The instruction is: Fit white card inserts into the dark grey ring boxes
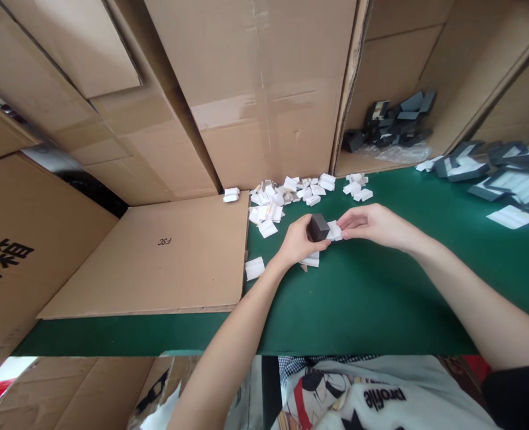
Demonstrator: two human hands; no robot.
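Note:
My left hand (298,240) is closed around a small black box (319,227), thumb at its near side and fingers behind. A white folded insert (334,231) is at the right end of the box. The fingertips of my right hand (360,223) pinch the insert's right edge. Whether part of it sits inside the box I cannot tell. Just below my left hand, another white insert (310,259) lies on the green table (372,298). Behind both hands is a heap of similar white inserts (268,197).
A flat cardboard sheet (179,257) covers the table's left part. Tall cardboard cartons (273,89) stand along the back. An open carton (394,60) at the back right holds several black boxes (399,119). More dark boxes with white inserts (515,179) lie at the far right.

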